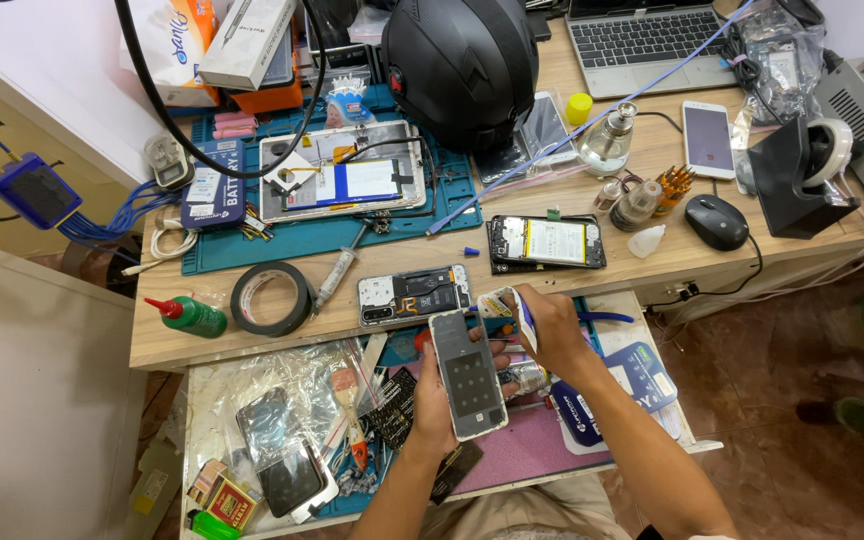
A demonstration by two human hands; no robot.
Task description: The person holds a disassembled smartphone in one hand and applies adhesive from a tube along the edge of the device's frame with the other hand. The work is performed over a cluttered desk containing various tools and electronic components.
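Left hand (435, 400) grips a phone panel (468, 374) upright over the open drawer (214, 378), fingers closed around its lower edge. Right hand (550, 330) pinches a small tool (524, 318) just right of the panel's top. An opened phone (414, 295) lies on the desk (407, 255) just beyond.

Centre of the frame: a grey phone panel (468, 373) with a grid of dark dots. Just right of it, a white tape roll (508, 308) with a blue edge. Upper centre: a matte black helmet (462, 62) over a teal mat (317, 238). Left of centre: a black tape ring (271, 298) and a green bottle (189, 316) with a red tip, on a light wooden desk (652, 255). Right: a black mouse (716, 220). Lower centre: a purple mat (527, 445) in the drawer.
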